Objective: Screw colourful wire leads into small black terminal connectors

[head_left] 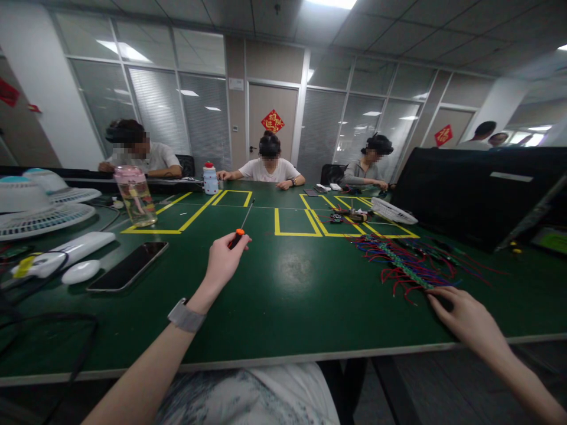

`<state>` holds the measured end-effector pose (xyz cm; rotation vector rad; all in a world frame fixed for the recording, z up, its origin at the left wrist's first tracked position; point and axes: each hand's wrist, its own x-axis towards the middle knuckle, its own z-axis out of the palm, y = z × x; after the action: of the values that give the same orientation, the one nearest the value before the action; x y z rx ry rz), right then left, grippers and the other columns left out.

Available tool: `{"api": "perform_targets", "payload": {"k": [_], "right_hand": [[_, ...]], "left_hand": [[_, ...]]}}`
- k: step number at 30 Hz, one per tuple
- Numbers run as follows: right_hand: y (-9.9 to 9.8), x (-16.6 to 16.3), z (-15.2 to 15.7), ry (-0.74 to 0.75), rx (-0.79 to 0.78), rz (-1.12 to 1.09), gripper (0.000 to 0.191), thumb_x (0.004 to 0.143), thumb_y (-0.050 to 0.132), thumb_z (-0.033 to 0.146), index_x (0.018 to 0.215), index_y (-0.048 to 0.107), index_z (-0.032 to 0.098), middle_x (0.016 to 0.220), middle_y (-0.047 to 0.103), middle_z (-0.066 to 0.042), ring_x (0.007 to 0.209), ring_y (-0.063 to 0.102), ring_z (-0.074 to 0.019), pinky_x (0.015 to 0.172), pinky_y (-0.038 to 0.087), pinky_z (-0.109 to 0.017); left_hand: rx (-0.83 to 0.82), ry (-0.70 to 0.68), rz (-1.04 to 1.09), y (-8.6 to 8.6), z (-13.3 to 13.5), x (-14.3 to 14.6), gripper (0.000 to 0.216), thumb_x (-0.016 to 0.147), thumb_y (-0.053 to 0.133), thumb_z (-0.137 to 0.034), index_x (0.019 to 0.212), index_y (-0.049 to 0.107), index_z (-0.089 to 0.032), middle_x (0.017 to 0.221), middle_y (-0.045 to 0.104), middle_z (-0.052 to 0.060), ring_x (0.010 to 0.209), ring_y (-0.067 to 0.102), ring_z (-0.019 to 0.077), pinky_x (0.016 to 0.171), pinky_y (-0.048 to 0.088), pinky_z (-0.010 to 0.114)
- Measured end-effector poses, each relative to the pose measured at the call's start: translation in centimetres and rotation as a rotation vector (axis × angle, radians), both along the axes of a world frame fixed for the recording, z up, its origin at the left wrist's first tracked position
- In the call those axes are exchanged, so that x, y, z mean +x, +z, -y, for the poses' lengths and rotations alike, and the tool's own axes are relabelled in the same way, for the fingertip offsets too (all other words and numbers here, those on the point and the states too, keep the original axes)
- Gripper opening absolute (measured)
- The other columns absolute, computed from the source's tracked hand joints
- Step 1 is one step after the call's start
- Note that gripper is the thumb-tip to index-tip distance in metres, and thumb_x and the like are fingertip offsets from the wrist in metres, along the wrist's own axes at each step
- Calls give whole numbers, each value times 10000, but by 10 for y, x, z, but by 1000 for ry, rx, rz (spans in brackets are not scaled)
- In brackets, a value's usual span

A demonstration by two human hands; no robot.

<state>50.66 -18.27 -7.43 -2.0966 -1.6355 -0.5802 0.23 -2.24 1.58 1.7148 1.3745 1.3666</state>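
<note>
My left hand [225, 260] is closed round the orange and black handle of a screwdriver [246, 219]. The screwdriver's thin metal shaft points up and away from me, above the green table. At the right, the fingers of my right hand [460, 313] close on the near end of a green circuit board strip [405, 262]. Many red and blue wires [398, 283] stick out from both sides of this strip, which lies on the table. My right fingertips are partly hidden, so the exact grip is hard to see.
Left of me lie a phone [130, 267], a white oval case [81, 271], white fans [39, 206] and a drink bottle [135, 198]. Yellow tape [297, 234] marks boxes on the table [274, 319]. A black monitor [478, 195] stands at right. Several people sit across.
</note>
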Motion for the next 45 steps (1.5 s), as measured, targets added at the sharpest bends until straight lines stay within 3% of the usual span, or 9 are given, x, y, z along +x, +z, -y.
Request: {"api": "perform_targets", "payload": {"k": [14, 22, 36, 45], "right_hand": [[-8, 11, -9, 11, 35, -50, 404, 775, 417, 460, 812, 698, 171, 905, 732, -123, 833, 699, -298, 752, 561, -427], [-3, 7, -17, 20, 22, -53, 399, 788, 407, 455, 814, 690, 175, 908, 726, -119, 836, 693, -288, 753, 550, -409], [10, 2, -37, 26, -47, -74, 371, 808, 419, 403, 831, 694, 155, 929, 727, -133, 844, 692, -282, 765, 528, -377], [6, 7, -51, 10, -68, -85, 379, 783, 405, 392, 843, 695, 154, 951, 726, -135, 867, 687, -293, 805, 527, -394]], "left_hand": [[6, -3, 2, -2, -1, 0, 416, 768, 585, -495, 881, 725, -120, 718, 677, 52, 586, 542, 156, 547, 347, 255], [14, -7, 1, -1, 0, 0, 392, 774, 588, -477, 866, 726, -122, 636, 643, 26, 560, 533, 153, 555, 355, 262], [4, -19, 1, -3, -1, 0, 404, 785, 589, -487, 897, 722, -123, 714, 671, 41, 576, 535, 148, 556, 364, 263], [-4, -10, -11, -1, -1, 1, 403, 774, 581, -480, 871, 722, -115, 676, 653, 39, 579, 532, 154, 554, 347, 257]]}}
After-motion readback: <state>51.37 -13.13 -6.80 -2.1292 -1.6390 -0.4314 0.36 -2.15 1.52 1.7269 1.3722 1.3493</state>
